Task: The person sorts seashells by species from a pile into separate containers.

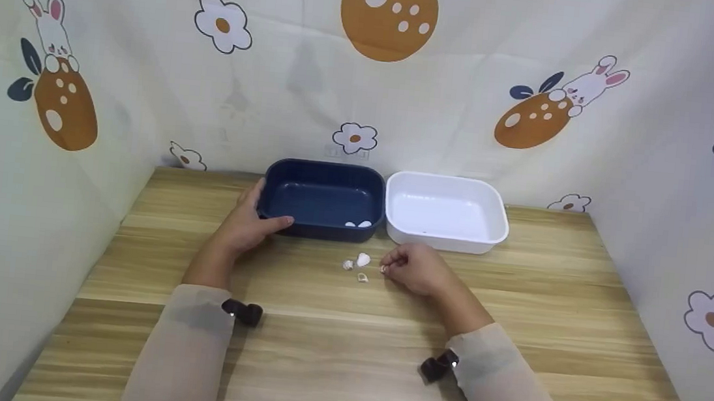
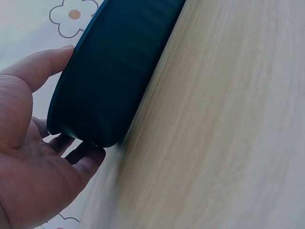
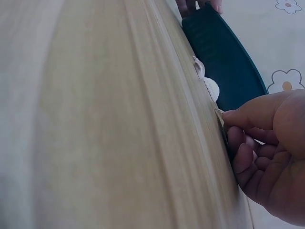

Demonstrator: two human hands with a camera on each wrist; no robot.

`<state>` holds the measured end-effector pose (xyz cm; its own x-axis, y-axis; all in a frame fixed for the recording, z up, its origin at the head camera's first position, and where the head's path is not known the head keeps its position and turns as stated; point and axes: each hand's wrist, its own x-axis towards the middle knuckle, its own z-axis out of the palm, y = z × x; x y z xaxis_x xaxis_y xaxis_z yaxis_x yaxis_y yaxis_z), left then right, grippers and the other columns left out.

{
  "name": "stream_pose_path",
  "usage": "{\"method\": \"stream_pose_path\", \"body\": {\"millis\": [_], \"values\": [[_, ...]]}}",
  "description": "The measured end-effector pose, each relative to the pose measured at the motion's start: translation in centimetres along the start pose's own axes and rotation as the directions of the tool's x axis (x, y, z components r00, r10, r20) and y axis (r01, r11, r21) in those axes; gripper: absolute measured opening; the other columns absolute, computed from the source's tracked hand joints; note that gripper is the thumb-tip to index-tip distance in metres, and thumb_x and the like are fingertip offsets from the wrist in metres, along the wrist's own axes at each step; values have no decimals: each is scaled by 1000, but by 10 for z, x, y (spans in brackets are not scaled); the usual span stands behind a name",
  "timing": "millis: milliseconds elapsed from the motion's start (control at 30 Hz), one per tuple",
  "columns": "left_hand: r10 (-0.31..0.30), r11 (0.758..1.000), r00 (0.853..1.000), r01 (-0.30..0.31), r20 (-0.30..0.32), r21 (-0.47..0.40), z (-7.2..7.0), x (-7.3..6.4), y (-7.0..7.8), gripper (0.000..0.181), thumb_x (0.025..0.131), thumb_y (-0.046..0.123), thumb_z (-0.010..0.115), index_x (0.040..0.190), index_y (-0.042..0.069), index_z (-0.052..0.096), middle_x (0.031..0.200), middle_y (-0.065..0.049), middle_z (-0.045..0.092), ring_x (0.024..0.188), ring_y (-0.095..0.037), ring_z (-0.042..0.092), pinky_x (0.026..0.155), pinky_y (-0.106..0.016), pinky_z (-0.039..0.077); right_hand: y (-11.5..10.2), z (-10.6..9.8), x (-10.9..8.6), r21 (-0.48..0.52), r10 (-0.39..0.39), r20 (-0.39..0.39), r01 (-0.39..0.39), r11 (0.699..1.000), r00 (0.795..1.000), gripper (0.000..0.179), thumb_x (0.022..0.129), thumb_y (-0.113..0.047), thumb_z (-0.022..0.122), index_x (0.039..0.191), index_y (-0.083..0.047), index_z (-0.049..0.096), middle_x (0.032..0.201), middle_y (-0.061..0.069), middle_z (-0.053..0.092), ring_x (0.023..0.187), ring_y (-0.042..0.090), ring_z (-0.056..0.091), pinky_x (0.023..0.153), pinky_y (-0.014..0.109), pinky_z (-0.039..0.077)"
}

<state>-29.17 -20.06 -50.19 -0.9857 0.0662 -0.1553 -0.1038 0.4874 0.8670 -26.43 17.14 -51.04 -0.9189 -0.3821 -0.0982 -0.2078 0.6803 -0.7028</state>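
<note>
My left hand grips the left end of a dark blue tub, thumb at the front rim and fingers round the side. In the left wrist view the fingers curl about the tub's corner. Between the thumb and fingers of my right hand is a small pale shell, mostly covered by the fingertips. Left of that hand lie a white fan-shaped shell, a small greyish shell and a whitish shell piece. Inside the tub, white shells show at the front right corner.
A white tub stands against the blue one's right side, with a tiny dark speck near its front. Both sit at the back of the wood-grain table, close to a printed cloth backdrop. Cloth also hangs along both sides.
</note>
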Motion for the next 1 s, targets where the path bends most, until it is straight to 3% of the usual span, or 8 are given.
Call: {"method": "stream_pose_path", "body": {"millis": [400,667,1000], "values": [[7,1000,1000,-7,0,12,-1,1,-2,118,92,47,82,174,19,2,182,-16,-3,169,-40,1,137,-59,8,3,0,2,114,57,19,-59,992,998,16,91,-4,73,106,-5,80,95,5,79,82,9,67,77,22,56],[6,1000,1000,-6,-4,8,-1,2,-2,118,92,47,82,174,20,3,182,-16,-3,169,-40,1,137,-59,7,3,1,2,73,29,22,-30,997,999,19,87,-11,84,105,-7,81,91,2,76,81,10,64,76,23,54],[15,1000,1000,-15,-15,-20,1,3,-4,118,90,46,84,175,21,5,182,-15,1,169,-38,3,138,-58,9,1,2,1,-38,-24,54,26,999,998,7,92,-14,79,97,-10,82,85,-1,76,74,8,61,71,25,53]]}}
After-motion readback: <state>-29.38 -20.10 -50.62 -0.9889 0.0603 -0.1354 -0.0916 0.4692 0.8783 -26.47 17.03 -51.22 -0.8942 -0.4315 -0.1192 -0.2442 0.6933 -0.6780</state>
